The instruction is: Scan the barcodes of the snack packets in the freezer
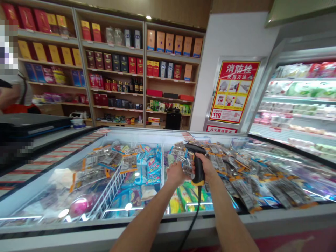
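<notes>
A: Right hand first.

B: Right hand (207, 166) wrapped round the grip of a black handheld barcode scanner (200, 170), yellow trim at the butt. Fingers closed on the handle. Scanner head uppermost, pointing leftward over the middle of the chest freezer (78, 232). Black cable (195, 218) hangs from the grip and crosses the front edge.

A: Left?

B: Left hand (176, 174) just beside the scanner. Fingers bent in on the near end of a greyish packet (188, 169), which sits between the two hands, below the scanner head. Some blur; cannot tell how tight the pinch is.

A: Other packets?

B: Big overlapping heap of orange-edged packets (244, 192) across the freezer's right half, reaching close to the front edge. Smaller heap (90, 175) of the same kind on the left half.

A: Stock under the glass?

B: Blue packs (153, 168) near the middle, beside a white wire basket (111, 189). Yellow-and-green packs (183, 199) by the front edge. Round pink item (80, 205) toward the front left corner.

A: Past the back edge?

B: Shelves of boxed goods (120, 63), then a red fire-hydrant notice (235, 92) marked 119. Lit display chiller (299, 99) beyond the right edge.
</notes>
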### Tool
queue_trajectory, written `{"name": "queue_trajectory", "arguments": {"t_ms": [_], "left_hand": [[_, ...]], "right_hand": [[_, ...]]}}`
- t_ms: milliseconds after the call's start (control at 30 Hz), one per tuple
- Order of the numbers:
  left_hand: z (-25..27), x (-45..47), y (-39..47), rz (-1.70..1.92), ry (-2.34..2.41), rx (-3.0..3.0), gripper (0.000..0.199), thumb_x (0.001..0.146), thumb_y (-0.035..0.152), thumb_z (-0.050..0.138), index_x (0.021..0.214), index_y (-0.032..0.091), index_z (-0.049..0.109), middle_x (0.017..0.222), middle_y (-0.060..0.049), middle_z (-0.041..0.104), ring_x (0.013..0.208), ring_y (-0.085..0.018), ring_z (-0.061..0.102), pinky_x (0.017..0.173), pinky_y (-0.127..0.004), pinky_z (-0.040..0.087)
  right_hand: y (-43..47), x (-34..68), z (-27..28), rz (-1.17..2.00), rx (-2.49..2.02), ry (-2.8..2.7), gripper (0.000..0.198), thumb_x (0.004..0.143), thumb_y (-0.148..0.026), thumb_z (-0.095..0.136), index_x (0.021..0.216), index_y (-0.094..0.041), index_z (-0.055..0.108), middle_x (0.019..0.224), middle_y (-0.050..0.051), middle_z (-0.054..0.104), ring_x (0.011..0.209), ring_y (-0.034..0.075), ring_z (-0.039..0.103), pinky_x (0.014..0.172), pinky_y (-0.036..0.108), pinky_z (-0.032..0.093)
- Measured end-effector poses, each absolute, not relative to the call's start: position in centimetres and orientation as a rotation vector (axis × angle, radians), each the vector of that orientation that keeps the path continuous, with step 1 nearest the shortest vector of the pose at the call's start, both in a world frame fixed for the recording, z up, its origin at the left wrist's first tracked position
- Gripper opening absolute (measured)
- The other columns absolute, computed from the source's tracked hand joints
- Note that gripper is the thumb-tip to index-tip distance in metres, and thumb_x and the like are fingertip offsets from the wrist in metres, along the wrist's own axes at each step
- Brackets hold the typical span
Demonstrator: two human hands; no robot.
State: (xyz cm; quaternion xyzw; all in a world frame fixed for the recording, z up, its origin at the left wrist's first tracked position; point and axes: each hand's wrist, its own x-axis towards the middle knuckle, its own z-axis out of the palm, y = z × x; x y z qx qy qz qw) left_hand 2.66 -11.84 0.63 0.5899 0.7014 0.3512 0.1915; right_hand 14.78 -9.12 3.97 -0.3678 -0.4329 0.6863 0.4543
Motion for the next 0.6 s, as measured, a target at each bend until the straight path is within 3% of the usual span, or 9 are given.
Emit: {"name": "queue_trajectory", "arguments": {"t_ms": [67, 200, 400, 600], "left_hand": [[0.4, 1.9, -11.5, 1.061, 1.937, 1.634, 0.075, 0.036, 0.017, 0.075, 0.107, 0.018, 0.050, 0.103, -0.010, 0.060, 0.100, -0.028, 0.051, 0.082, -0.034, 0.037], [0.1, -2.1, -10.1, 1.306, 1.896, 1.459, 0.069, 0.054, 0.009, 0.063, 0.119, 0.016, 0.039, 0.094, -0.007, 0.063, 0.082, -0.018, 0.059, 0.069, -0.025, 0.042], [0.1, -8.1, -9.1, 1.714, 1.755, 1.192, 0.063, 0.062, 0.008, 0.059, 0.121, 0.018, 0.036, 0.100, -0.010, 0.063, 0.078, -0.015, 0.061, 0.063, -0.025, 0.045], [-0.3, -10.7, -9.4, 1.880, 1.651, 1.049, 0.062, 0.064, 0.006, 0.055, 0.122, 0.016, 0.034, 0.100, -0.011, 0.064, 0.072, -0.013, 0.062, 0.058, -0.022, 0.046]], "right_hand": [[-9.2, 14.6, 3.9, 1.709, -0.898, -1.084, 0.020, 0.070, -0.037, 0.049, 0.072, -0.017, 0.050, 0.047, -0.004, 0.050, 0.035, 0.009, 0.044, 0.032, 0.021, 0.038], [-10.0, 13.6, 3.8, 1.751, -0.868, -1.167, 0.021, 0.069, -0.038, 0.050, 0.071, -0.016, 0.050, 0.048, -0.003, 0.051, 0.035, 0.008, 0.045, 0.032, 0.021, 0.038], [-11.9, 11.1, 3.5, 1.693, -0.894, -1.487, 0.023, 0.066, -0.038, 0.052, 0.064, -0.015, 0.049, 0.047, -0.003, 0.052, 0.033, 0.008, 0.044, 0.030, 0.021, 0.036], [-12.3, 10.0, 3.3, 1.660, -0.921, -1.580, 0.023, 0.065, -0.038, 0.051, 0.068, -0.015, 0.050, 0.046, -0.004, 0.051, 0.034, 0.009, 0.045, 0.031, 0.020, 0.036]]}}
